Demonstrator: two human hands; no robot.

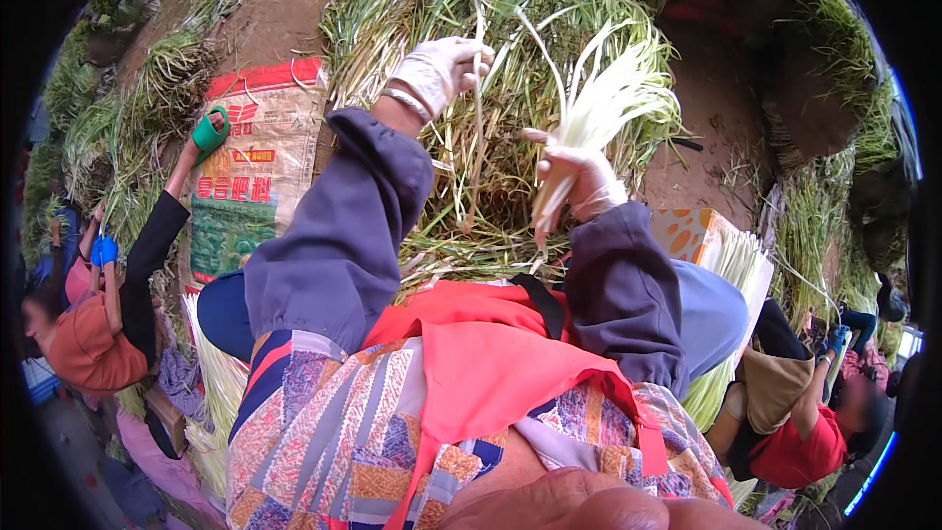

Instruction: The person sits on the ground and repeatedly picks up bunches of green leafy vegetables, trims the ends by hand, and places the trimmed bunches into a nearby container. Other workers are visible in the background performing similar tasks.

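Observation:
My left hand (440, 75), in a thin whitish glove, pinches a long thin stalk (477, 129) between thumb and fingers. The stalk hangs down from the fingertips, and its upper end rises past them. My right hand (585, 180), gloved the same way, is closed around a bunch of pale, stripped chive-like stalks (614, 103). Their reddish lower ends stick out below the palm, and their light green tips fan out above. One stalk curves away to the left of the bunch. Under both hands spreads a wide heap of untrimmed green stalks (412, 22) with brown, withered leaves.
A printed woven fertiliser sack (294, 162) lies left of the heap. A patterned carton (677, 232) and bundled pale stalks (736, 258) stand by my right knee; more pale stalks (221, 361) lie at left. People sit on both sides, one wearing a green slipper (210, 134).

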